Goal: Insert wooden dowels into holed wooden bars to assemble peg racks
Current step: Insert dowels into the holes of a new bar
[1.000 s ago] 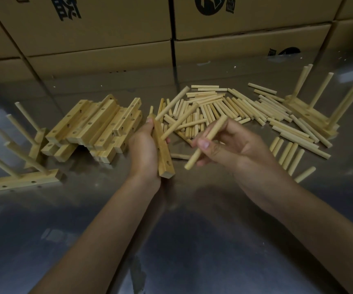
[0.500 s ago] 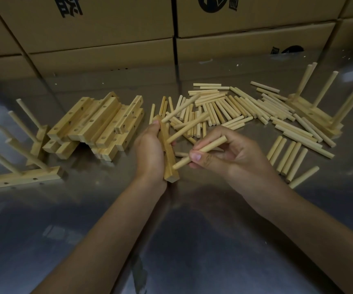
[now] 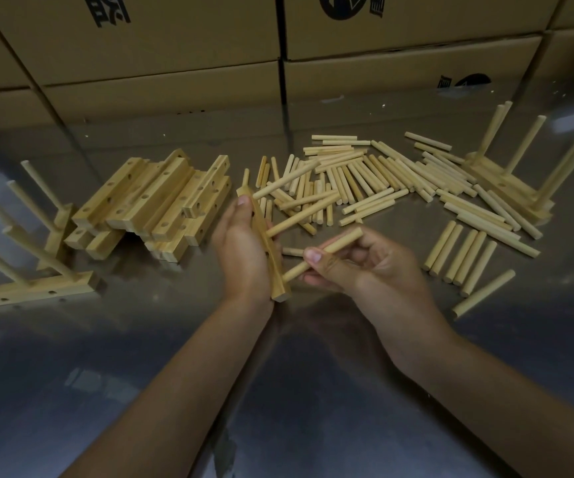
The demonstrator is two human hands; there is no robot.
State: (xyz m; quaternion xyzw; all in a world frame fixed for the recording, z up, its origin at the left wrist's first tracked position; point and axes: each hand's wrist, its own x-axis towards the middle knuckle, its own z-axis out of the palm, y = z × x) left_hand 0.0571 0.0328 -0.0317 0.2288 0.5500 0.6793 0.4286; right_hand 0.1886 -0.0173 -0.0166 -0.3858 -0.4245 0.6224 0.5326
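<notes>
My left hand (image 3: 242,251) grips a holed wooden bar (image 3: 280,289) held on edge above the table. Two dowels (image 3: 292,182) stick out of the bar's upper holes toward the right. My right hand (image 3: 365,267) pinches a third dowel (image 3: 342,239) between thumb and fingers. Its left tip touches the bar near the lowest hole. A pile of loose dowels (image 3: 382,174) lies behind the hands. A stack of bare holed bars (image 3: 154,201) lies to the left.
A finished peg rack (image 3: 27,291) stands at the far left and another (image 3: 513,188) at the far right. A few separate dowels (image 3: 461,257) lie right of my right hand. Cardboard boxes (image 3: 382,74) wall off the back of the shiny metal table (image 3: 296,391).
My right hand has lowered its dowel from a steep tilt and brought its tip down and left against the lower end of the bar. The left hand holds the bar nearly still.
</notes>
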